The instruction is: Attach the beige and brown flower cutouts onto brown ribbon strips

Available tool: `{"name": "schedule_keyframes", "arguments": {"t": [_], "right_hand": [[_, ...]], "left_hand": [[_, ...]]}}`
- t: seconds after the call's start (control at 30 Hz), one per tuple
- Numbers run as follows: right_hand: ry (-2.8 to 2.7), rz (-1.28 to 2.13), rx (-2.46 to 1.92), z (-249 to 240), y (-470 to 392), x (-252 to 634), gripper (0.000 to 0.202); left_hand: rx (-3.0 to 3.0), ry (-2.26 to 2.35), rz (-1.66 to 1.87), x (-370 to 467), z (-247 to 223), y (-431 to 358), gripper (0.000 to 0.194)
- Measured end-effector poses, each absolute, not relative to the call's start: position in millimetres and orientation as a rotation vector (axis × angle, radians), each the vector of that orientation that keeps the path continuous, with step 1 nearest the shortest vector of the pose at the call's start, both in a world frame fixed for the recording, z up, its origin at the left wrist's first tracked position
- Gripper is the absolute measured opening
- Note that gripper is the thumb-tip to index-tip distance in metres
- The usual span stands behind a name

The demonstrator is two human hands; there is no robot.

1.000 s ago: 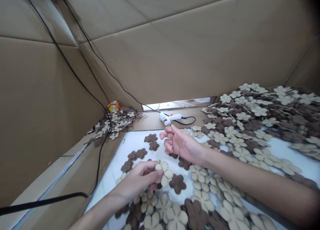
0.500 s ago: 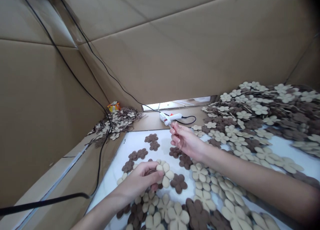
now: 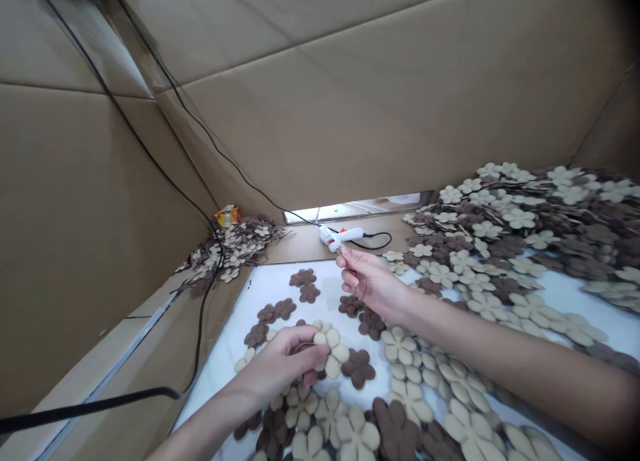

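Note:
My left hand (image 3: 287, 359) pinches a cream fabric flower (image 3: 334, 354) between thumb and fingers, over the white board (image 3: 327, 271). Part of that flower is covered by the thumb. Farther up, my right hand (image 3: 373, 282) has its thumb and forefinger pressed together at the tip of a white glue gun (image 3: 345, 237). Whatever sits between those fingertips is too small to make out. A dark brown flower (image 3: 359, 368) lies just right of the flower in my left hand.
Brown and cream flowers (image 3: 520, 219) are heaped at the right. A smaller pile (image 3: 240, 244) lies at the left back, beside an orange packet (image 3: 228, 215). A black cable (image 3: 201, 327) hangs down the left side. Cardboard walls (image 3: 325, 114) enclose the space.
Very little differs. The fingertips of my right hand have shifted slightly left at the glue gun's tip; my left hand keeps the cream flower in nearly the same place.

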State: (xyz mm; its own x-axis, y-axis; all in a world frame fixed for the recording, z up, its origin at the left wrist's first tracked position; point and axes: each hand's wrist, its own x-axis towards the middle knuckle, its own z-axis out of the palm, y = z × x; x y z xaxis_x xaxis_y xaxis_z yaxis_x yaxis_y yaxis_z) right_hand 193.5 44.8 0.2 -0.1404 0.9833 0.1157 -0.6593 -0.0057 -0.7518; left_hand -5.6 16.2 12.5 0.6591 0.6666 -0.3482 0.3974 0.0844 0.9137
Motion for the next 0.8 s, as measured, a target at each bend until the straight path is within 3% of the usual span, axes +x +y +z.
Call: {"name": "schedule_keyframes", "arguments": {"t": [0.8], "right_hand": [[-0.693,1.612,-0.485,3,43,195,0.025]], "left_hand": [[1.624,0.945,0.265,-11,28,22,0.031]]}}
